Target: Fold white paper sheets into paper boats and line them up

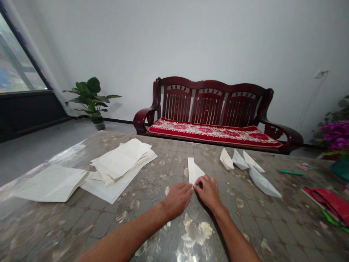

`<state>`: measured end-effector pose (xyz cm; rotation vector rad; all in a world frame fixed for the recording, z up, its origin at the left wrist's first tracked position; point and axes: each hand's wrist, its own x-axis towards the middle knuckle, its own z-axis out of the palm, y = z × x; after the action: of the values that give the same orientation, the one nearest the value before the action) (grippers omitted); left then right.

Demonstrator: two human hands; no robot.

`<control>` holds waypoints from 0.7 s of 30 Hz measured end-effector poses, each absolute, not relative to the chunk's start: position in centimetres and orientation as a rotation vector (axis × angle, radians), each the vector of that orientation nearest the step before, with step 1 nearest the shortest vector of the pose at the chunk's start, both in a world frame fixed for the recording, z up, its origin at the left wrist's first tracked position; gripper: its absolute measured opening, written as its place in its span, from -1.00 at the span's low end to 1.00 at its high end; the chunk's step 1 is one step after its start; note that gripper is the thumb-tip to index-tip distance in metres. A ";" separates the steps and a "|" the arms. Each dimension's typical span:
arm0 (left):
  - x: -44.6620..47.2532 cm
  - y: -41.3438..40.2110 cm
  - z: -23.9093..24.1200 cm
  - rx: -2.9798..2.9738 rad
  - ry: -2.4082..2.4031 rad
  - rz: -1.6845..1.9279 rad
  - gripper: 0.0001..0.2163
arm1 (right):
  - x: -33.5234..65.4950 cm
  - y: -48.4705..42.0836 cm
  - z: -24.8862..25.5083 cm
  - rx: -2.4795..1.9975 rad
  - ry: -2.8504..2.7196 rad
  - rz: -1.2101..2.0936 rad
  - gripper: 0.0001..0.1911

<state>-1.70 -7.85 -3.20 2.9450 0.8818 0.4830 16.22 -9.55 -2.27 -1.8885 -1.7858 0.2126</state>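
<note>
A narrow folded strip of white paper [194,169] lies on the patterned table [152,222], pointing away from me. My left hand [177,199] and my right hand [208,191] meet at its near end, fingers curled and pinching the paper against the tabletop. Several finished folded paper shapes [249,168] lie to the right of my hands. A loose stack of white sheets [120,165] sits to the left, with one more creased sheet [50,183] beyond it.
A green pen [291,172] and a red booklet [331,202] lie at the table's right. Behind the table stands a dark wooden bench [212,109] with a red cushion. A potted plant [91,100] is on the floor at left; purple flowers [336,134] at right.
</note>
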 end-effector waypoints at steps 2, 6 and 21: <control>-1.7 -7.8 -3.3 2.945 0.878 0.480 -0.85 | 16.3 -9.4 -2.2 -1.903 -1.784 0.198 -0.97; -1.7 -7.7 -3.5 2.943 0.870 0.473 -0.86 | 16.6 -9.2 -2.2 -1.986 -1.736 0.158 -0.96; 0.4 -6.6 -1.6 2.863 1.177 0.234 -0.86 | 16.8 -9.0 -2.5 -2.059 -1.682 0.056 -0.83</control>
<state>0.44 -6.63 -1.60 2.8635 1.1770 0.2343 16.80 -9.02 -2.55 -2.0586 -1.6817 0.0563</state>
